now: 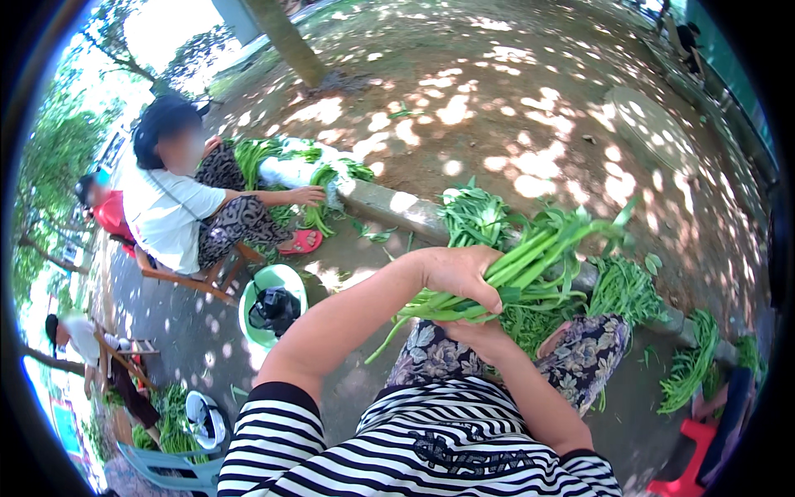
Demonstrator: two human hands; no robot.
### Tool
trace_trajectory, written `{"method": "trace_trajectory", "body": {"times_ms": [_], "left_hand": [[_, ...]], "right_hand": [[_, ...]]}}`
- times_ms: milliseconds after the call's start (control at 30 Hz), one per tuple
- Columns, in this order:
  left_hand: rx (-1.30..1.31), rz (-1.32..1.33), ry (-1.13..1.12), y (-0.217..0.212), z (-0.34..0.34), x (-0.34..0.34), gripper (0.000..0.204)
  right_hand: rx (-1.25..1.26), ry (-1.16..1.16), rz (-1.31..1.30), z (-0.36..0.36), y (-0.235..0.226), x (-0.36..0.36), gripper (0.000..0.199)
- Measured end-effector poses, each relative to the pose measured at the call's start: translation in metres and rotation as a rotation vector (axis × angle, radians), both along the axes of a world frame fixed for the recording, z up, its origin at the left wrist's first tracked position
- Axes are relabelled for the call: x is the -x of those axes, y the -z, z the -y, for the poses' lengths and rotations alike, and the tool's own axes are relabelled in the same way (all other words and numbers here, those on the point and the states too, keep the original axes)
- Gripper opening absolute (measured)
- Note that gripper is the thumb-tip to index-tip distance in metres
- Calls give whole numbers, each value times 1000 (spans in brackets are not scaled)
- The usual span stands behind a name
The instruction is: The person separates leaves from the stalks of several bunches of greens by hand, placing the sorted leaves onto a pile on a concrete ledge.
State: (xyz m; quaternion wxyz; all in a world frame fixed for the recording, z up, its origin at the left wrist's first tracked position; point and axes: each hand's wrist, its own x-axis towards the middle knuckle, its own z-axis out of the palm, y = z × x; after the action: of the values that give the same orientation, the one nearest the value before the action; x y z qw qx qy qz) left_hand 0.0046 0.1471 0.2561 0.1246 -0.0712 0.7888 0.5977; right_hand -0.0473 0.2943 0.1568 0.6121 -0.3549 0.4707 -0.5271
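Note:
A bunch of long-stemmed leafy greens (530, 263), which looks like water spinach, is held above my lap. My left hand (465, 273) wraps over the stems from above, thumb toward me. Below it, my right hand (482, 338) closes at the underside of the same bunch, its fingers partly hidden. Stem ends stick out to the left and the leaves point right. Behind the bunch, a bundle of greens (472, 217) lies on the low concrete curb. More loose greens (625, 290) hang over the curb to the right, and others lie beneath the held bunch.
A pale green bucket (294, 282) with a black plastic bag stands to the left. Beyond it a person in a white shirt (174, 211) sits on a wooden chair, handling greens at the curb (389, 205). A red stool (691, 460) is at lower right, a blue-green chair (170, 470) at lower left.

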Motion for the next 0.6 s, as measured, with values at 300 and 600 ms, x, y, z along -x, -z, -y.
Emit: {"method": "trace_trajectory", "body": {"times_ms": [300,600], "left_hand": [[45,9,313,49,-44,-27,51],[516,-20,-61,63,-76,-49,63]], "right_hand": [[271,166,701,-53,53,30,81],[91,299,453,-48,67,24,50]]}}
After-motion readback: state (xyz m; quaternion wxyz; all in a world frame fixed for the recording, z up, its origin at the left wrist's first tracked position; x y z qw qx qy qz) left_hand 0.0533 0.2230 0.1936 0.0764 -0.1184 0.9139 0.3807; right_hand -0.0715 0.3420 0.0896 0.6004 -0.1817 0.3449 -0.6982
